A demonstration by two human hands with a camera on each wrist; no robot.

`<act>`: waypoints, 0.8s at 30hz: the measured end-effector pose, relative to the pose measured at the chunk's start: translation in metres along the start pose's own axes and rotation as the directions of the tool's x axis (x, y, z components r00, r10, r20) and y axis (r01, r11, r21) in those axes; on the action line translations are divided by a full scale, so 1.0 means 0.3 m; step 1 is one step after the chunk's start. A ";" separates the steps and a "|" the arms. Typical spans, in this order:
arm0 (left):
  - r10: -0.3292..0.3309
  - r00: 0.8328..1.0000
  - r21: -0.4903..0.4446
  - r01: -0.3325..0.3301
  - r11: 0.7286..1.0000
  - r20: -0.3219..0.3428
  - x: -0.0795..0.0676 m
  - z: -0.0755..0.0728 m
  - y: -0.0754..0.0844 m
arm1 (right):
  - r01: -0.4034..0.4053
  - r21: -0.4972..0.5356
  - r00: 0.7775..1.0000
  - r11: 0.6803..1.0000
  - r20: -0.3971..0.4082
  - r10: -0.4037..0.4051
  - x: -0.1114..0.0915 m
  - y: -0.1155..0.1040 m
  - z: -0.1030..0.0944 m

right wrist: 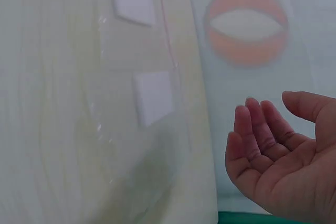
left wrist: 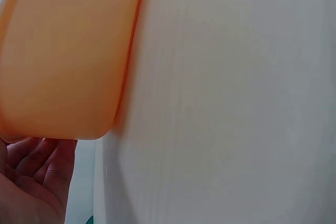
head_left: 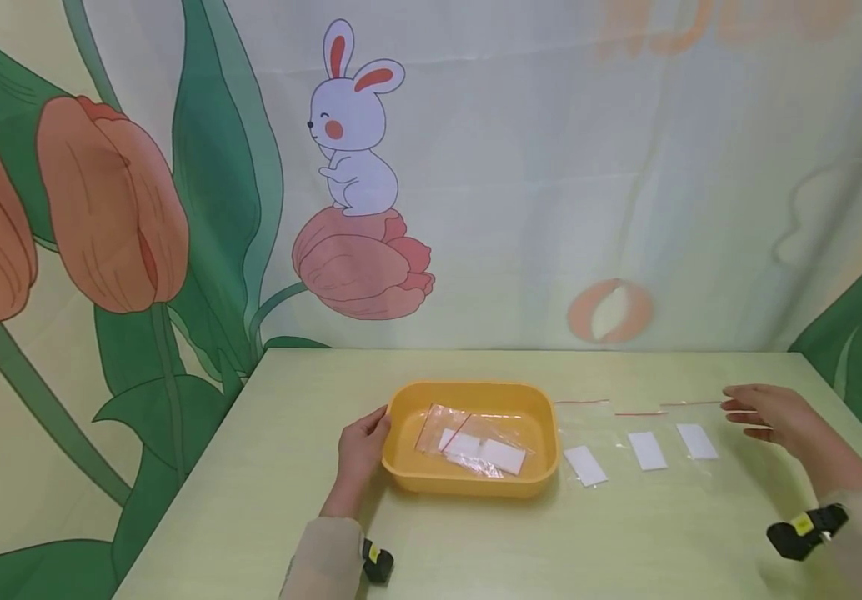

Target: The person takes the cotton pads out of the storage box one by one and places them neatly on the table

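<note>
My left hand (head_left: pixel 359 446) grips the left end of a yellow plastic tray (head_left: pixel 468 486), thumb near the rim. In the left wrist view the hand's fingers (left wrist: pixel 44 166) bend against the tray's outer wall (left wrist: pixel 63 77). Inside the tray lie clear zip bags (head_left: pixel 438 421) with white rectangular pieces (head_left: pixel 502 456) in them. To its right, three more clear bags with red seal lines lie in a row, holding a left white piece (head_left: pixel 585 465), a middle one (head_left: pixel 647 450) and a right one (head_left: pixel 697 441). Just right of that row my right hand (head_left: pixel 772 417) hovers, fingers loosely bent, holding nothing.
The pale green-yellow table (head_left: pixel 251 508) ends at a hanging cloth (head_left: pixel 506 208) printed with a rabbit and tulips. The bags on the table lie close to its back edge. A black wrist camera (head_left: pixel 806 531) sits on each sleeve.
</note>
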State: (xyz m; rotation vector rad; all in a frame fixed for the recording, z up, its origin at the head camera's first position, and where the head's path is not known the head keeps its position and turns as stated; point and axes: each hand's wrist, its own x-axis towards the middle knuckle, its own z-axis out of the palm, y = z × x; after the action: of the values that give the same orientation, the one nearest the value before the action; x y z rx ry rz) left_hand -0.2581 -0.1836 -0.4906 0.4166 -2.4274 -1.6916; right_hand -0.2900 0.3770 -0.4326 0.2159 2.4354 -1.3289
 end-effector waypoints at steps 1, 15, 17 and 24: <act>-0.001 1.000 0.001 0.001 1.000 0.000 0.000 0.000 0.001 | 0.008 0.006 1.000 1.000 0.013 -0.008 0.002 -0.013 0.003; -0.008 1.000 0.017 0.008 1.000 -0.001 0.003 0.002 0.002 | 0.109 0.036 0.989 0.993 0.092 -0.112 0.038 -0.190 0.094; -0.001 1.000 0.016 0.001 1.000 0.000 0.003 0.002 0.001 | 0.109 0.044 0.987 0.993 0.113 -0.114 0.047 -0.219 0.106; -0.008 1.000 0.013 0.008 1.000 0.000 0.003 0.003 -0.003 | 0.131 0.084 0.963 0.988 0.227 -0.147 0.057 -0.340 0.169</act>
State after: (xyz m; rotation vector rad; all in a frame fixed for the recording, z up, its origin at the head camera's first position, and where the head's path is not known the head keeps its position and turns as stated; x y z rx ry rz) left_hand -0.2590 -0.1835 -0.4917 0.4293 -2.4412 -1.6794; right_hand -0.3245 0.2784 -0.3845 -0.0929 2.2447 -1.4114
